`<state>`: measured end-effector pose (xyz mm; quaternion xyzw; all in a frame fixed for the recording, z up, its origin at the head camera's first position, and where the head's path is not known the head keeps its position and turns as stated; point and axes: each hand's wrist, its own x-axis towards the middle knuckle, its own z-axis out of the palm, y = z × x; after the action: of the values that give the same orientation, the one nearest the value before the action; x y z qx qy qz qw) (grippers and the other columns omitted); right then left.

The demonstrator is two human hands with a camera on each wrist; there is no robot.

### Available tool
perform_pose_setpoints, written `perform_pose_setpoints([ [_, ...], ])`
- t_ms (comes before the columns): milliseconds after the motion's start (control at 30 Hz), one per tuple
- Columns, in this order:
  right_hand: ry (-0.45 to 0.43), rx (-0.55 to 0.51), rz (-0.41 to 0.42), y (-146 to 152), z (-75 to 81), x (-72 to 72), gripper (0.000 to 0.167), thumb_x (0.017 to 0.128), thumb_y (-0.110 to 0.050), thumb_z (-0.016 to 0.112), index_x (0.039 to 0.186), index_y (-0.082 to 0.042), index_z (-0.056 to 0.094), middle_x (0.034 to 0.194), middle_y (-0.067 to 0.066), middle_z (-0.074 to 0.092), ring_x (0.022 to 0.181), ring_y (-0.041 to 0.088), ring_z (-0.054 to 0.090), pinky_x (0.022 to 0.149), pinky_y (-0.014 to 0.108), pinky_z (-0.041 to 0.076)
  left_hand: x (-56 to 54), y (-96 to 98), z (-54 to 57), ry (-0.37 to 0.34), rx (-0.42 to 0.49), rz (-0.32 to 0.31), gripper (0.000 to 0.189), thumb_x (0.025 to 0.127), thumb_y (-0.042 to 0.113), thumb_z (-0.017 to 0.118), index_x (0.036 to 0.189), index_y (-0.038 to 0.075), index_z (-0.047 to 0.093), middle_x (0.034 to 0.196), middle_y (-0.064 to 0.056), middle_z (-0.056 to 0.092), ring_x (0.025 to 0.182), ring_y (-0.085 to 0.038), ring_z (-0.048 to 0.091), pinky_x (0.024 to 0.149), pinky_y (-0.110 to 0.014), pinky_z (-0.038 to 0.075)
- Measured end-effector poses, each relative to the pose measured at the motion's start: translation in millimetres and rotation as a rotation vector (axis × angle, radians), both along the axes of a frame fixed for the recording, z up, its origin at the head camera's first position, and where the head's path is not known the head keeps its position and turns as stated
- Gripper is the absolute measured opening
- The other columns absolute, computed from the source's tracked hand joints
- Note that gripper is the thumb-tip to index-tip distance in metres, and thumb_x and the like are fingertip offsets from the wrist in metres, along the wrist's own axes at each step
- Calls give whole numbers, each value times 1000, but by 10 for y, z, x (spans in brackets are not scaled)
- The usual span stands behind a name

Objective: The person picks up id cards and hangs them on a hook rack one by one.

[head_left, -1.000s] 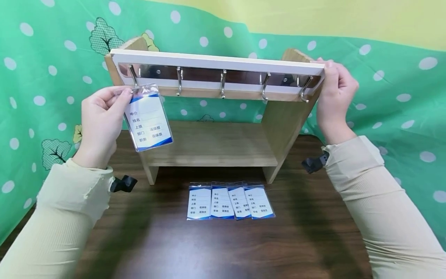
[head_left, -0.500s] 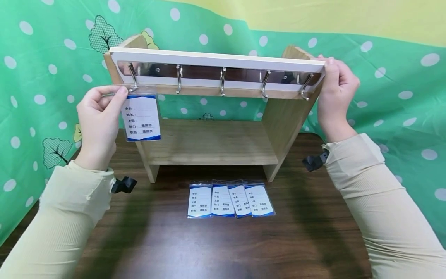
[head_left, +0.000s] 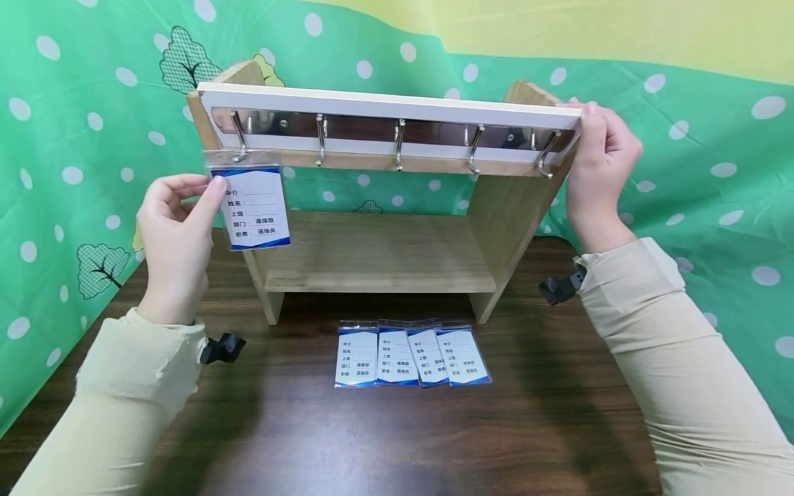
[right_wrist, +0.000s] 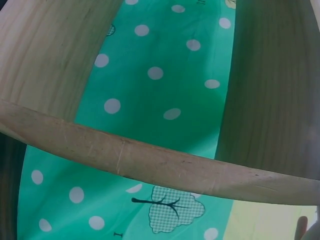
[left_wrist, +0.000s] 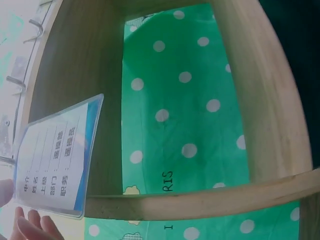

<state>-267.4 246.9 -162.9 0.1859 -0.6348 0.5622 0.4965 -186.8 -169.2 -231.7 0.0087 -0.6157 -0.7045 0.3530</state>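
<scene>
A clear-sleeved badge card (head_left: 257,210) with blue corners hangs by its top at the leftmost metal hook (head_left: 238,138). Beside its left edge is my left hand (head_left: 180,238), thumb tip overlapping the card in the head view. In the left wrist view, fingertips (left_wrist: 35,225) show just past the card's edge, with a gap between them and the thumb. My right hand (head_left: 602,162) grips the right end of the white hook rail (head_left: 397,103), thumb in front, other fingers partly hidden behind. Several similar cards (head_left: 397,355) lie in an overlapping row on the table.
Further metal hooks (head_left: 400,145) run along the rail, bearing nothing. The rail tops a wooden stand with a lower shelf (head_left: 378,251) and side panels (head_left: 505,200). A dark wood table (head_left: 384,434) lies underneath. Behind hangs a green dotted cloth (head_left: 366,41).
The badge card has swung from a tilt in my left hand to hanging nearly straight at the leftmost hook. My left hand has slid down from its top corner. The right hand stays put.
</scene>
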Motion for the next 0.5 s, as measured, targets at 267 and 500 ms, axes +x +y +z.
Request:
perform_pose_setpoints([
  [267, -28, -17, 2, 16, -1, -12, 34, 98, -12, 53, 68, -17, 70, 87, -7, 75, 99, 17, 67, 94, 26, 49, 106, 73, -115, 29, -4, 8, 12, 89, 13, 73, 91, 14, 62, 88, 0, 54, 72, -13, 43, 64, -19, 34],
  [500, -7, 25, -15, 21, -5, -4, 34, 99, -14, 52, 71, -21, 70, 89, -9, 75, 99, 17, 67, 92, 26, 49, 182, 157, -206, -15, -27, -28, 9, 90, 16, 73, 86, 15, 65, 82, 1, 58, 72, -12, 47, 64, -18, 36],
])
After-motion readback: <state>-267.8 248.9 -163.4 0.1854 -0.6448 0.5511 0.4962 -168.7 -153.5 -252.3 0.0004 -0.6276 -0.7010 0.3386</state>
